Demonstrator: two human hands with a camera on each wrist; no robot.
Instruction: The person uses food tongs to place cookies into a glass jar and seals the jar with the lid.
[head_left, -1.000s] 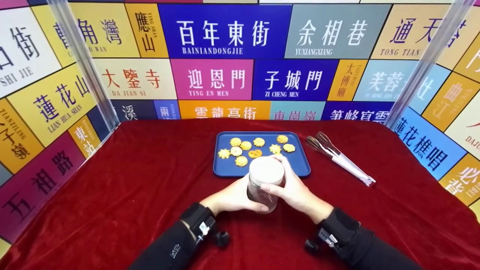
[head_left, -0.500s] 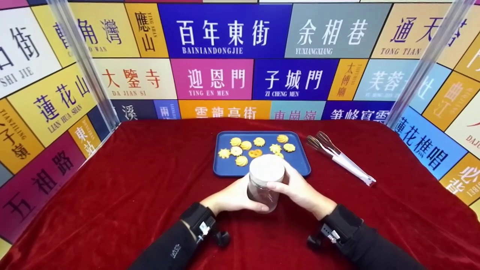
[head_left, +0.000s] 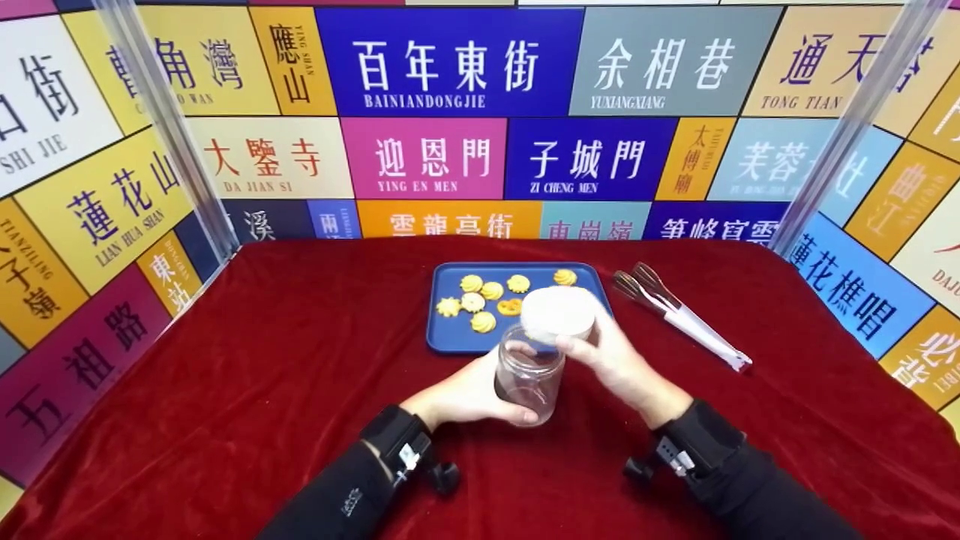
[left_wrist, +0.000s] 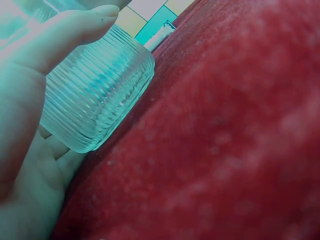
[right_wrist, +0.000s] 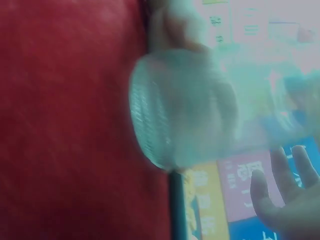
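My left hand (head_left: 466, 391) grips a clear ribbed jar (head_left: 529, 386) round its side, thumb across the front. The jar stands upright on the red cloth with its mouth uncovered, and nothing shows inside. In the left wrist view, the thumb lies over the ribbed wall of the jar (left_wrist: 100, 85). My right hand (head_left: 616, 360) holds a white round lid (head_left: 559, 313) by its edge, tilted, above and to the right of the jar's mouth. In the right wrist view, fingers of my right hand (right_wrist: 292, 205) show beside the blurred jar (right_wrist: 185, 110).
Behind the jar lies a blue tray (head_left: 450, 339) with several small yellow cookies (head_left: 484, 322) and a pretzel-shaped one (head_left: 509, 307). White-handled tongs (head_left: 686, 322) rest to its right on the red cloth (head_left: 300, 360). A wall of colourful signs (head_left: 457, 64) stands at the back.
My right hand has lifted the white lid off the jar and moved it up and right, uncovering the mouth. My left hand and the jar have stayed in place.
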